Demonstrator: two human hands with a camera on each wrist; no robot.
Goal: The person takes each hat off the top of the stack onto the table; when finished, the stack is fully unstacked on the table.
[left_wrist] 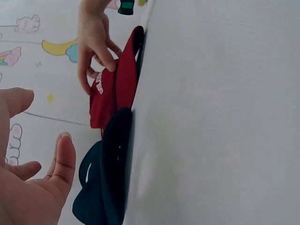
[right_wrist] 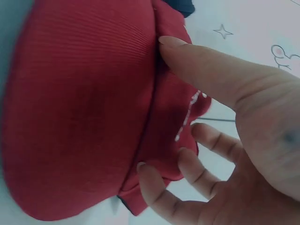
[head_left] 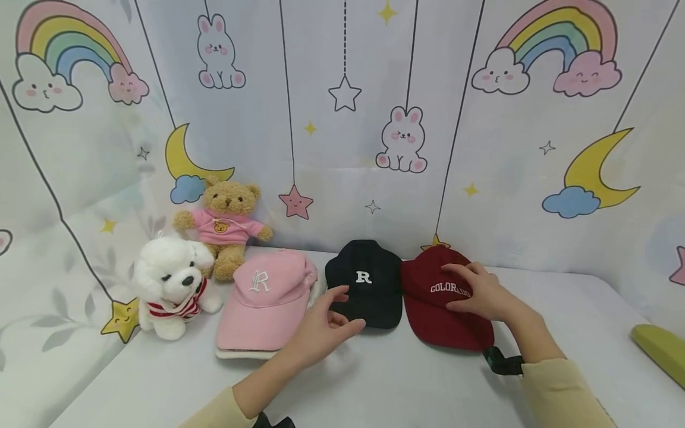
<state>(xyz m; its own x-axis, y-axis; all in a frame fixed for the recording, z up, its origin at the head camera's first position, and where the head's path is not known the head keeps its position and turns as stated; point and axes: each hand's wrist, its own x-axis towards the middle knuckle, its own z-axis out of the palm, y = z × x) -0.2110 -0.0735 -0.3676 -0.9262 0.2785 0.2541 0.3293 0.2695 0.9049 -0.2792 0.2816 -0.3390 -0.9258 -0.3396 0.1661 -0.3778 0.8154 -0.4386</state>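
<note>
A dark red baseball cap (head_left: 428, 279) with white "COLORADO" lettering lies on the white table. My right hand (head_left: 481, 292) is spread over its crown. In the right wrist view the thumb (right_wrist: 197, 61) is at the seam above the brim and the other fingers are spread beside the crown; whether they press the cloth is unclear. Directly left of it is a black cap (head_left: 364, 303) with a white R. My left hand (head_left: 326, 327) hovers in front of that cap's left side, thumb and fingers apart, holding nothing. A pink cap (head_left: 264, 321) lies farther left on top of a white one.
A white plush dog (head_left: 171, 285) and a teddy bear (head_left: 227, 223) in a pink top sit at the left. Behind everything hangs a cartoon-printed cloth (head_left: 332, 142). A yellow-green object (head_left: 658, 351) lies at the right edge.
</note>
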